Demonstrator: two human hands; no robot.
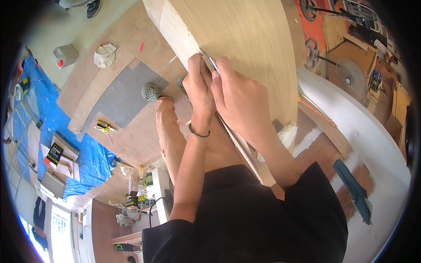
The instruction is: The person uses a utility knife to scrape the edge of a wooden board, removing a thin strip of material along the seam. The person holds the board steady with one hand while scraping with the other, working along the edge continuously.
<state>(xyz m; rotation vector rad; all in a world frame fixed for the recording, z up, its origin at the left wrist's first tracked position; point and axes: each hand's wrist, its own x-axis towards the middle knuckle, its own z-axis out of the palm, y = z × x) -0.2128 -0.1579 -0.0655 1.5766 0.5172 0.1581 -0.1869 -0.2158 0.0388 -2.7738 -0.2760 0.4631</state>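
Observation:
A large pale wood-grain panel (pixel 245 48) stands in front of me, its lighter narrow side facing left. My right hand (pixel 241 96) is closed around a slim silver knife-like tool (pixel 211 61), whose tip lies along the panel's left edge. Close beside it, my left hand (pixel 200 83) has its fingers curled at the same edge. Its fingertips touch the edge near the tool's tip, and whatever they pinch is hidden. A dark band (pixel 199 133) circles my left wrist.
Brown boards and a grey sheet (pixel 129 94) cover the floor at left, with a yellow-handled tool (pixel 105 126), a crumpled white bag (pixel 105 55) and a jug (pixel 65 56). Blue plastic sheeting (pixel 94 168) lies beyond. A white curved surface (pixel 346 109) and a fan (pixel 348 79) are at right.

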